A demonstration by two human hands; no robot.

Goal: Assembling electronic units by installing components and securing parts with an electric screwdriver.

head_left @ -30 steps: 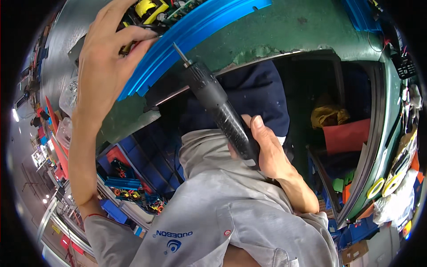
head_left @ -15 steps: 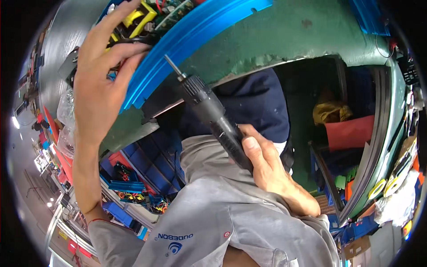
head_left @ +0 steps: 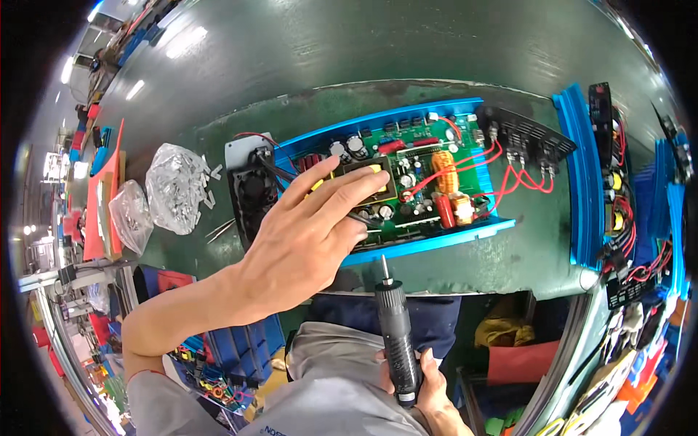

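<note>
My right hand [head_left: 434,389] grips a black electric screwdriver [head_left: 396,330], its bit pointing away from me just short of the near wall of a blue metal housing [head_left: 443,240]. Inside the housing lies a green circuit board [head_left: 469,131] with capacitors and an orange-wound coil [head_left: 444,171]. My left hand [head_left: 298,236] reaches over the housing's near wall, fingers stretched across a dark transformer with yellow edging [head_left: 383,191]. A black fan [head_left: 251,185] stands at the left end, partly behind my wrist. At the right end, red wires join the board to a black slotted end panel [head_left: 534,138].
Left of the housing lie two clear plastic bags [head_left: 173,190] of small pieces, some spilled loose. Another blue housing piece [head_left: 580,207] stands at right, beside wired assemblies [head_left: 618,189]. The green bench's front edge [head_left: 509,292] runs above my lap.
The view has shifted, bringing the whole housing into sight. My left hand, earlier at the housing's edge, now stretches over the transformer. The screwdriver, still in my right hand, points more straight ahead.
</note>
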